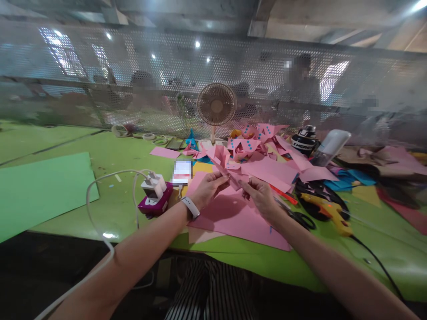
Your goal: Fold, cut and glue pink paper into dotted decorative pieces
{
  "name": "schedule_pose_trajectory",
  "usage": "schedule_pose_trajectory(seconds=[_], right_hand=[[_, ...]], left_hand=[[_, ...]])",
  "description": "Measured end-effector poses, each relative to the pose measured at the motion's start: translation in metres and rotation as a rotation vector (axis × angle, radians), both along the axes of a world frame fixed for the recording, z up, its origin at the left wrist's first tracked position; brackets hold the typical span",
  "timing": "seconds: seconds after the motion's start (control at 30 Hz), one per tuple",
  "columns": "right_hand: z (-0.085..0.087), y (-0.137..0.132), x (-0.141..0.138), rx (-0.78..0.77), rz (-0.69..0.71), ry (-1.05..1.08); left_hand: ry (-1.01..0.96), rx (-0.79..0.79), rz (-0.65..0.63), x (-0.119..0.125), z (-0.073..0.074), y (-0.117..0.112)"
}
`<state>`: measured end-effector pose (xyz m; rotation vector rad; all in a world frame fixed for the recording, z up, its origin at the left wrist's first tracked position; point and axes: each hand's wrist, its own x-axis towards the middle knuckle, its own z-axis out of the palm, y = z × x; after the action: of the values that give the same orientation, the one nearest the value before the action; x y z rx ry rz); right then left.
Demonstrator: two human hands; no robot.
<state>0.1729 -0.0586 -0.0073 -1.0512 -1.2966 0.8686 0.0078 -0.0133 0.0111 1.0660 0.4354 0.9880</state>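
Hands meet just above a flat pink sheet (233, 218), with a folded pink paper piece (230, 174) pinched between them. The left hand (208, 189) is closed on the piece's near left corner with thumb and fingertips. The right hand (262, 198) grips its lower right edge in a narrow pinch. The piece sits a little beyond both hands, tilted up and away from the person.

The step looks like shaping or creasing a fold. To do it well, I would let the left pinch serve as the anchor and run the right thumb along the edge only once the edges line up. Pressing down on the flat sheet under the hands would give the crease firm backing. The scissors (300, 218) and glue gun (328, 212) lie just outside the right wrist, and a plug block (155, 198) with its white cable (96, 204) lies just outside the left wrist, so the elbows should stay tucked.

The fold itself is blurred, and I cannot tell which layers each thumb holds. Some right fingertips are hidden behind the paper. Beyond the hands, the piece merges into a pile of pink shapes (256, 142). Figures behind the mesh screen are only haze.
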Motion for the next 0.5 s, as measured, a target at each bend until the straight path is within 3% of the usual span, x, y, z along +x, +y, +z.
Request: schedule_pose_trajectory(seconds=[0.17,0.33,0.5], right_hand=[[0.002,-0.002,0.000,-0.026,-0.015,0.035],[0.006,-0.004,-0.002,-0.043,0.002,0.066],[0.007,-0.005,-0.003,-0.043,0.019,0.098]], left_hand=[[0.053,0.015,-0.040,0.001,0.001,-0.004],[0.363,0.130,-0.093,0.003,0.001,-0.011],[0.454,0.168,-0.146,0.001,0.002,-0.013]])
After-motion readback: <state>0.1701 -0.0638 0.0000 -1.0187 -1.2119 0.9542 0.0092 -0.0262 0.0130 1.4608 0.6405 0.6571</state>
